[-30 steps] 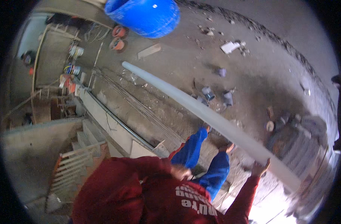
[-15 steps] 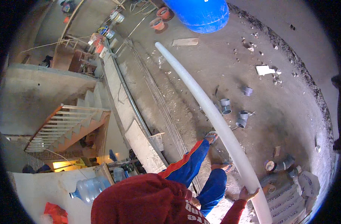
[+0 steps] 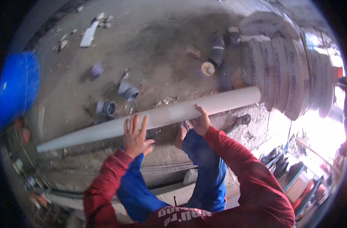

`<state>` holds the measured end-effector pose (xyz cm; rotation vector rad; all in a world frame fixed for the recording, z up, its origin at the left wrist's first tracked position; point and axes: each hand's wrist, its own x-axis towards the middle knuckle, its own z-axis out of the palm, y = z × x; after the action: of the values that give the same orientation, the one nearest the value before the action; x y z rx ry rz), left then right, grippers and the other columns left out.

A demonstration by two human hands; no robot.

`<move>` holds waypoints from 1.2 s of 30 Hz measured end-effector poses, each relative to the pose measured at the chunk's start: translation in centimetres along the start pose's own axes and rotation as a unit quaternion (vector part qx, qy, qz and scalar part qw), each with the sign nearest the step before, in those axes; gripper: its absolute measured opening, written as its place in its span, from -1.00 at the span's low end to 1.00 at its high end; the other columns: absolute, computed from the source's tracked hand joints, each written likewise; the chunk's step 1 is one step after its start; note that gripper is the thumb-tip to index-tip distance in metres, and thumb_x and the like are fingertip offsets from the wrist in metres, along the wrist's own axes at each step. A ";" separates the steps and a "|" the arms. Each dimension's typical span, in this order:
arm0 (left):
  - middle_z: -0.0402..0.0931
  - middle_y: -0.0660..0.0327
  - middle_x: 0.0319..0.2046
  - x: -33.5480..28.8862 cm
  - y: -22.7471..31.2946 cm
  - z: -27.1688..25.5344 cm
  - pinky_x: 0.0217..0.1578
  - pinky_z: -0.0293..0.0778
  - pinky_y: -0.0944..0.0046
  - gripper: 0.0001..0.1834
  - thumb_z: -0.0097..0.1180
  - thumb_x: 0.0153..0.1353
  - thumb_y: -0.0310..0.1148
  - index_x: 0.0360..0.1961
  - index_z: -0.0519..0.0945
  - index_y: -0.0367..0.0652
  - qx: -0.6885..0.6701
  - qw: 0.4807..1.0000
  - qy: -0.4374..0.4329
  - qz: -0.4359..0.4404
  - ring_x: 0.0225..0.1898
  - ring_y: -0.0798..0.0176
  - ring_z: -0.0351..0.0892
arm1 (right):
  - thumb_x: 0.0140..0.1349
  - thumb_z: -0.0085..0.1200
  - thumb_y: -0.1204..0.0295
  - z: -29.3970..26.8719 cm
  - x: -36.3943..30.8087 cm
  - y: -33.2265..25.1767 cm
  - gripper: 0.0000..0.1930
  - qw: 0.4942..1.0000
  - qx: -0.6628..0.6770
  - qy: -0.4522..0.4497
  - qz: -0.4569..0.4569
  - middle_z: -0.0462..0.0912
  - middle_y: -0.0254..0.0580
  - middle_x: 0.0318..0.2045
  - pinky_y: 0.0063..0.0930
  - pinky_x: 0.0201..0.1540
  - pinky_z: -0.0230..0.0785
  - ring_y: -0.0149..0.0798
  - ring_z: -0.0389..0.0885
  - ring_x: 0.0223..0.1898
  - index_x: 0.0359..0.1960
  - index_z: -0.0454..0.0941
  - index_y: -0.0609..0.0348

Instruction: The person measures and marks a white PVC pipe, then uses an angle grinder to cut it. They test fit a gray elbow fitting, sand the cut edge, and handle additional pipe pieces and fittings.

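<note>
Floor (image 3: 154, 57): dim, soft shadows.
Right side: white glare beside stacked sacks (image 3: 287, 76).
Rim: black, fisheye-bent edges.
Lower-left clutter (image 3: 37, 198): blurred, perhaps by motion; details unclear.

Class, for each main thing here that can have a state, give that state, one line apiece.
long pale pipe: one unbroken length, slanting
left hand: open, spread; contact unclear
right hand: touching the pipe, partly hidden
two grey fittings: lying on the floor
sacks: stacked
white strip: lying on the floor
</note>
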<state>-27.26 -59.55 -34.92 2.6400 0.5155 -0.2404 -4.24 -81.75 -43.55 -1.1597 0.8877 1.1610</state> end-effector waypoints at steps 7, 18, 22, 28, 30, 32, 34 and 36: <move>0.46 -0.14 0.10 13.3 -3.9 14.6 0.16 0.21 -0.17 0.26 0.60 -0.35 0.00 0.39 0.19 -0.19 -0.038 0.978 -0.154 0.137 0.13 -0.22 0.44 | 0.21 0.28 0.00 -4.4 8.6 -1.8 -0.36 0.993 -0.086 -0.071 -0.024 0.40 -0.37 0.20 -0.25 0.25 0.16 -0.30 0.31 0.22 0.27 0.35 -0.11; 0.58 -0.09 0.05 15.6 -8.4 12.7 0.08 0.50 -0.06 0.10 0.60 -0.41 -0.30 0.28 0.31 -0.21 -0.153 0.956 -0.180 0.172 0.04 -0.18 0.61 | 0.33 0.20 0.25 -17.5 20.7 5.0 -0.73 0.837 -0.410 -0.069 -0.356 0.73 -0.03 -0.39 -0.23 -0.32 0.56 -0.20 0.71 -0.45 -0.19 0.68 0.23; 0.55 -0.12 0.11 12.3 -11.5 10.3 0.14 0.46 -0.07 0.16 0.59 -0.38 -0.22 0.34 0.27 -0.20 -0.039 0.986 -0.156 0.048 0.10 -0.22 0.57 | 0.17 0.18 0.34 -19.7 23.6 4.0 -0.78 0.685 -0.586 0.128 -0.414 0.70 0.08 -0.40 -0.15 -0.30 0.52 0.16 0.69 -0.37 -0.29 0.69 0.24; 0.61 -0.06 0.01 11.5 -13.6 4.8 0.10 0.49 0.00 0.05 0.55 -0.39 -0.29 0.26 0.32 -0.06 -0.024 0.998 0.014 0.049 0.07 -0.18 0.62 | 0.31 0.15 0.15 -9.6 26.2 4.8 -0.68 0.687 -0.579 -0.076 -0.433 0.73 0.02 -0.33 -0.14 -0.21 0.55 0.06 0.74 -0.27 -0.24 0.70 0.19; 0.58 -0.07 0.05 11.9 -12.9 3.7 0.15 0.45 0.03 0.11 0.56 -0.41 -0.26 0.30 0.30 -0.11 0.017 1.000 0.021 -0.002 0.12 -0.16 0.59 | 0.28 0.18 0.07 -4.4 27.4 5.9 -0.63 0.573 -0.686 -0.079 -0.442 0.73 -0.01 -0.34 -0.11 -0.19 0.55 0.04 0.73 -0.29 -0.25 0.71 0.16; 0.58 -0.08 0.04 12.1 -12.2 3.1 0.12 0.46 0.00 0.10 0.55 -0.40 -0.31 0.30 0.29 -0.10 0.036 0.998 0.052 0.001 0.11 -0.20 0.58 | 0.23 0.21 -0.03 0.9 28.8 8.1 -0.57 0.522 -0.615 -0.168 -0.567 0.71 0.03 -0.16 0.00 -0.11 0.54 0.13 0.69 -0.16 -0.10 0.68 0.04; 0.59 -0.07 0.02 11.9 -11.7 3.2 0.09 0.48 -0.01 0.08 0.54 -0.40 -0.32 0.29 0.30 -0.10 0.016 0.998 0.032 -0.045 0.09 -0.20 0.60 | 0.23 0.26 0.06 5.6 30.8 10.4 -0.44 0.516 -0.637 -0.241 -0.519 0.60 0.11 0.09 0.00 0.03 0.53 0.23 0.64 0.00 0.20 0.49 0.01; 0.61 -0.07 -0.02 11.7 -11.6 3.6 0.04 0.52 -0.03 0.06 0.52 -0.40 -0.32 0.27 0.31 -0.07 -0.006 0.998 0.024 -0.052 0.05 -0.19 0.63 | 0.21 0.23 0.17 9.3 32.9 13.3 -0.42 0.507 -0.647 -0.248 -0.512 0.54 0.17 0.09 0.06 -0.02 0.57 0.23 0.67 -0.05 0.23 0.38 0.05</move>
<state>-21.39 -47.77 -45.52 2.6166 0.6680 -0.2066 -10.83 -65.61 -75.84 -1.8586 -1.3942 0.8383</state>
